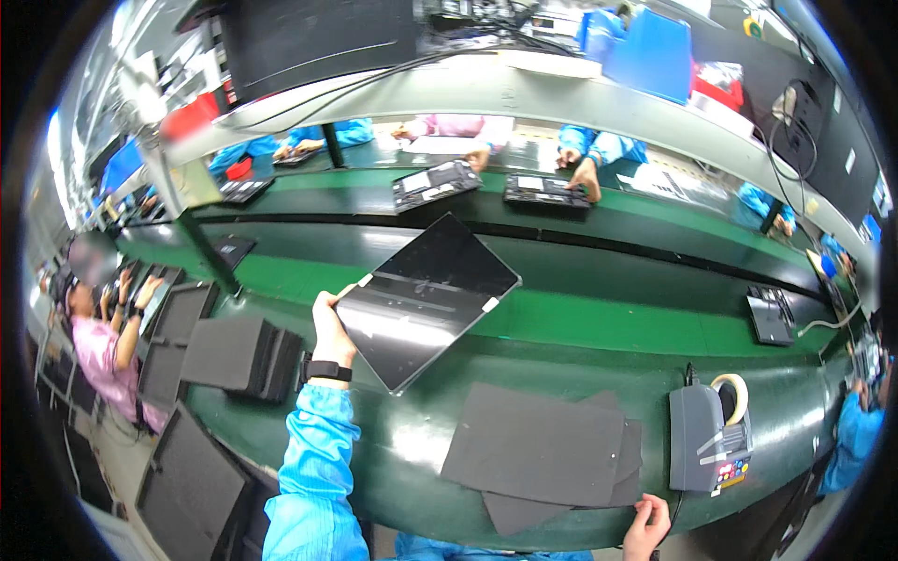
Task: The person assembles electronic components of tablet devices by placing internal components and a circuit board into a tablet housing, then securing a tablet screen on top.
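A glossy black screen panel (426, 304) with small pale tabs on its edges is held up, tilted, above the green bench. My left hand (333, 327) grips it at its left corner, thumb side along the edge. My right hand (647, 525) is at the bench's near edge with its fingers curled in; whether anything is between them is hidden. Just beyond those fingers lies a loose pile of dark grey foam sheets (533, 444), overlapping at angles. A grey tape dispenser (694, 439) with a cream tape roll (734, 397) stands right of the sheets.
Stacked black foam blocks (229, 353) and foam trays (187, 477) are on the left. Past the bench runs a green conveyor line (599, 323) with opened devices (435, 185). Co-workers' hands (585, 178) work across it. A shelf (374, 98) with cables spans overhead.
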Demonstrator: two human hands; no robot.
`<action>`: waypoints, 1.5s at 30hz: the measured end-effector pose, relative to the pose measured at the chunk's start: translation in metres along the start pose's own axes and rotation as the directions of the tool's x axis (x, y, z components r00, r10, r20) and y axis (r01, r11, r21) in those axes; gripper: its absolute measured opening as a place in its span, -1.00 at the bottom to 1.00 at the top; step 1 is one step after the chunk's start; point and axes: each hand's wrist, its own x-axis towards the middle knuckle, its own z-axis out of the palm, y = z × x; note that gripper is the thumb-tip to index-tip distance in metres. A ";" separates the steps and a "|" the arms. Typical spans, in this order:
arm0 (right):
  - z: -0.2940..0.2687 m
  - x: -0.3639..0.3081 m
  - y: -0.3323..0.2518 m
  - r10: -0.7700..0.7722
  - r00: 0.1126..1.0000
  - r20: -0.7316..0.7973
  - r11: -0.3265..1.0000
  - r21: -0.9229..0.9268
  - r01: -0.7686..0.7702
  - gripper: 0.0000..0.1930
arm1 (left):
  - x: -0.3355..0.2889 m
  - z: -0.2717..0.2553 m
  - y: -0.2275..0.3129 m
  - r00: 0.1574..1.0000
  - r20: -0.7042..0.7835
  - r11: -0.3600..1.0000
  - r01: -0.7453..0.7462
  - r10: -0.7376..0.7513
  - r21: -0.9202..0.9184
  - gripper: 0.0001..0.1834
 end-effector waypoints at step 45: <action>-0.001 0.049 -0.041 0.296 0.875 0.384 0.854 0.304 -0.422 -0.52 | -0.226 -0.015 -0.083 0.889 0.084 0.368 0.100 -0.450 0.925 -0.28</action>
